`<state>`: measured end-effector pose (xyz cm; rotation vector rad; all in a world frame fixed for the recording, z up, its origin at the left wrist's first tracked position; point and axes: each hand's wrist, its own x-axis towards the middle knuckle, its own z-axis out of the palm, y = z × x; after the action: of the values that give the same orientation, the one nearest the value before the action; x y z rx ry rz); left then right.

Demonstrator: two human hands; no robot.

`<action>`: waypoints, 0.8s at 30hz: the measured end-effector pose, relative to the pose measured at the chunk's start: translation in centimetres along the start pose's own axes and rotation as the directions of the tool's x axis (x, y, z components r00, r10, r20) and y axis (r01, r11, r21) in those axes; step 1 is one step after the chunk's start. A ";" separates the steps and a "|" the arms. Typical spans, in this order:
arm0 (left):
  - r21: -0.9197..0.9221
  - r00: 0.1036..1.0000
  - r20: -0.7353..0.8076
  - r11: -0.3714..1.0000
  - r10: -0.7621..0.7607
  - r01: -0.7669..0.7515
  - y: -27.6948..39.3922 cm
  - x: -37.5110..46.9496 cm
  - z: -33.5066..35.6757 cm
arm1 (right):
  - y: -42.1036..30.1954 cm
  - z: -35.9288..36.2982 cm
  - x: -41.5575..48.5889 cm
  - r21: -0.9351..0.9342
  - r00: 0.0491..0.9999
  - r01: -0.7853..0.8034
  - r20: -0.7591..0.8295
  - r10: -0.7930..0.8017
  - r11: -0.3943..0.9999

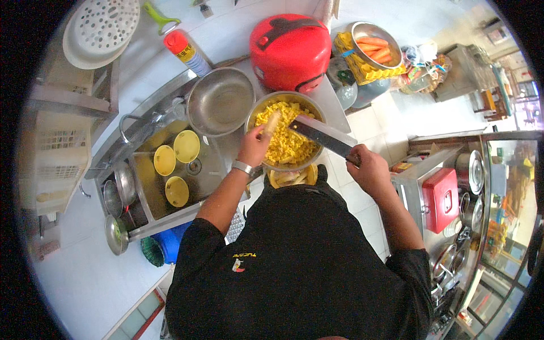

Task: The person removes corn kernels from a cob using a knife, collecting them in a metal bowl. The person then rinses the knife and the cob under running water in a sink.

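A metal bowl (321,146) holds many small chopped yellow pieces (285,138). Over its left side, my left hand (255,146) holds a pale, elongated piece of food (273,122), slightly blurred. My right hand (369,168) grips the handle of a wide-bladed kitchen knife (323,138), whose blade reaches over the right part of the bowl. Below the bowl, close to my body, a yellow container (313,174) holds larger pale pieces.
A red rice cooker (291,51) stands behind the bowl, beside an empty metal basin (221,102). At left, a sink (144,187) holds several yellow bowls (177,191). Carrots (374,47) lie in a metal bowl at upper right. A red box (440,200) sits on the right counter.
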<state>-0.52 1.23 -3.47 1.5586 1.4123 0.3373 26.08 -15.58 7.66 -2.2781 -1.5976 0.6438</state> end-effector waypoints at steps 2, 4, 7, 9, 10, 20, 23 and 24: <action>-0.272 0.994 -0.103 0.960 0.043 -0.070 -2.8 1.3 0.4 | 1.0 0.1 -1.3 0.326 0.999 -0.043 0.016 0.040 0.944; -0.485 0.985 -0.147 0.862 0.088 -0.150 -2.0 0.7 -0.1 | 0.1 0.3 -2.1 0.665 0.965 -0.262 0.184 0.186 0.699; -0.470 0.942 -0.209 0.818 0.263 -0.332 -0.3 -1.3 -0.5 | -1.5 1.6 -2.9 0.874 0.921 -0.380 0.328 0.212 0.303; -0.361 0.859 -0.171 0.780 0.483 -0.511 0.9 -3.3 -1.2 | -2.7 3.0 -3.2 0.910 0.898 -0.404 0.376 0.230 0.092; -0.296 0.794 -0.142 0.740 0.592 -0.604 1.7 -4.4 -1.7 | -4.1 3.4 -3.2 0.900 0.867 -0.433 0.405 0.292 0.038; 0.000 0.454 0.028 0.454 0.891 -0.891 0.9 -4.3 0.2 | -6.7 5.8 -4.7 0.892 0.870 -0.452 0.445 0.213 -0.019; 0.006 0.622 -0.090 0.625 0.778 -0.781 0.7 -2.6 0.7 | -6.0 4.8 -5.9 0.887 0.870 -0.461 0.442 0.218 0.039; -0.069 0.735 -0.153 0.735 0.660 -0.675 0.1 -1.9 0.8 | -5.6 4.7 -6.3 0.881 0.865 -0.465 0.433 0.253 0.081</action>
<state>-0.43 -0.81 -3.06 1.9334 0.8321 0.9481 17.31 -19.68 7.47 -1.4608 -0.1966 1.4839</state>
